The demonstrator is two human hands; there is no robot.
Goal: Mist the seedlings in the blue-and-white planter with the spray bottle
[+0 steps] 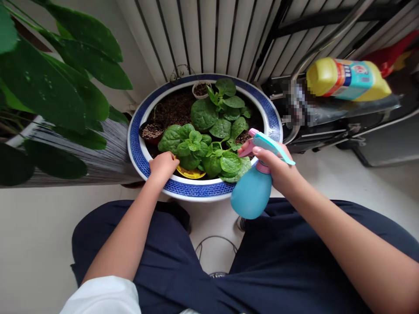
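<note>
My right hand (278,168) is wrapped round the neck of a blue spray bottle (251,194) with a pink trigger, its nozzle pointing left over the leaves. At the near left rim of a large blue-and-white planter (199,188), my left hand (164,168) is closed, fingertips pinching the edge of a small yellow pot (191,172). Green leafy plants (193,146) rise out of that pot and partly cover it. Behind them grow more broad-leaved plants (225,111), some with wet, shiny leaves. Dark soil (173,104) shows at the back left.
Inside the planter are a small white pot (200,90) and a dark pot (152,132). A large leafy plant (75,74) hangs in from the left. White radiator bars (209,39) stand behind. On the right, a yellow bottle (348,79) lies on a metal-framed cart (299,65).
</note>
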